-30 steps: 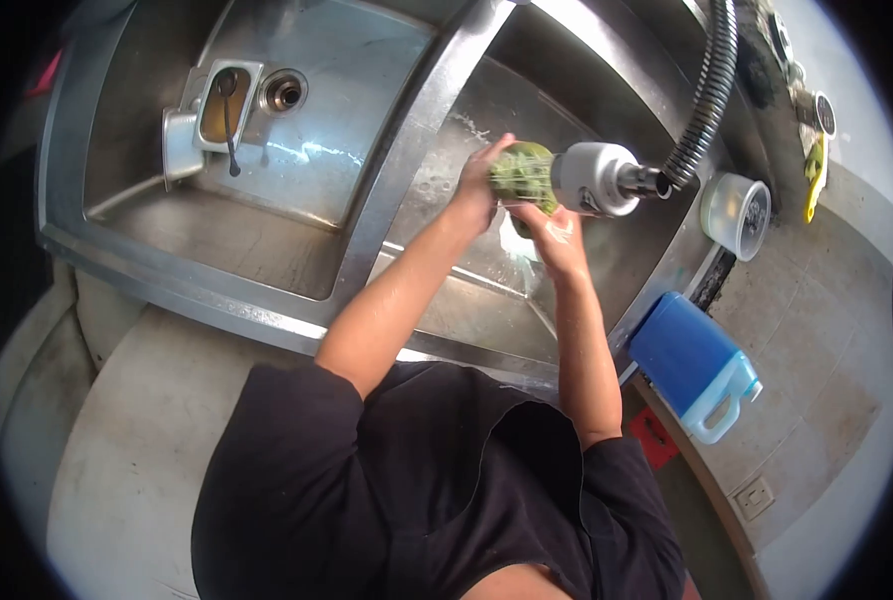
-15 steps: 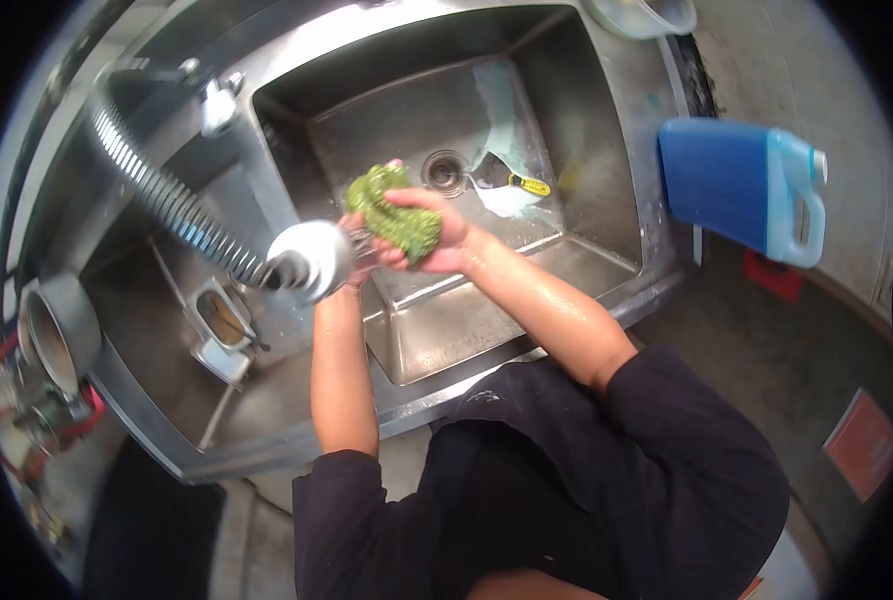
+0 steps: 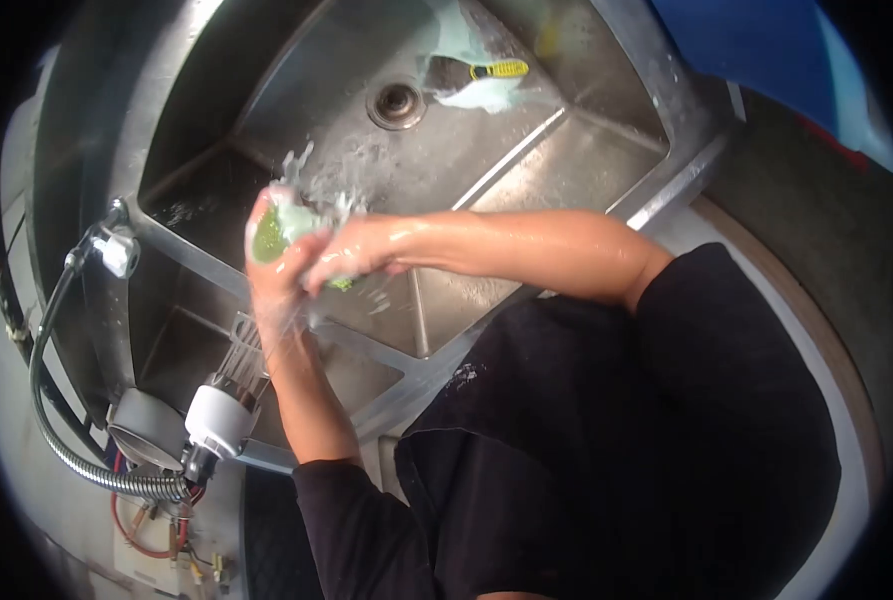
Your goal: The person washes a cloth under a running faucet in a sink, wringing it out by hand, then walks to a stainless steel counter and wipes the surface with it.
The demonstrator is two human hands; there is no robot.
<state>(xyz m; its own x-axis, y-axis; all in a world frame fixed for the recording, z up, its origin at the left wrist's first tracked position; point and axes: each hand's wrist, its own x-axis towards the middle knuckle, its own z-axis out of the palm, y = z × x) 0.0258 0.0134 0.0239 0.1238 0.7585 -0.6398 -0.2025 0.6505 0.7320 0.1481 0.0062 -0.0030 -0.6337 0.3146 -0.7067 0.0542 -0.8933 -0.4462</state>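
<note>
A wet, crumpled green scouring pad (image 3: 269, 238) is squeezed between my two hands over the sink, with white foam and splashing water around it. My left hand (image 3: 264, 270) is closed around the pad from the left, a green patch showing inside the grip. From the right, my right hand (image 3: 354, 250) presses against it with curled fingers, smeared by motion; a bit of green pokes out below. Just under my left wrist, the white spray head (image 3: 218, 415) of the hose sends clear jets of water toward the hands.
The steel sink (image 3: 446, 310) has a round drain (image 3: 396, 104). A scraper with a yellow-and-black handle (image 3: 499, 69) lies beside pale foam. A blue jug (image 3: 756, 60) stands at upper right. The flexible metal hose (image 3: 36, 380) loops down on the left, near a metal pot (image 3: 148, 425).
The view has shifted closer and turned. My hands with the pad have moved toward the sink's left side, and the pad now has white foam on it. Water is splashing about the hands.
</note>
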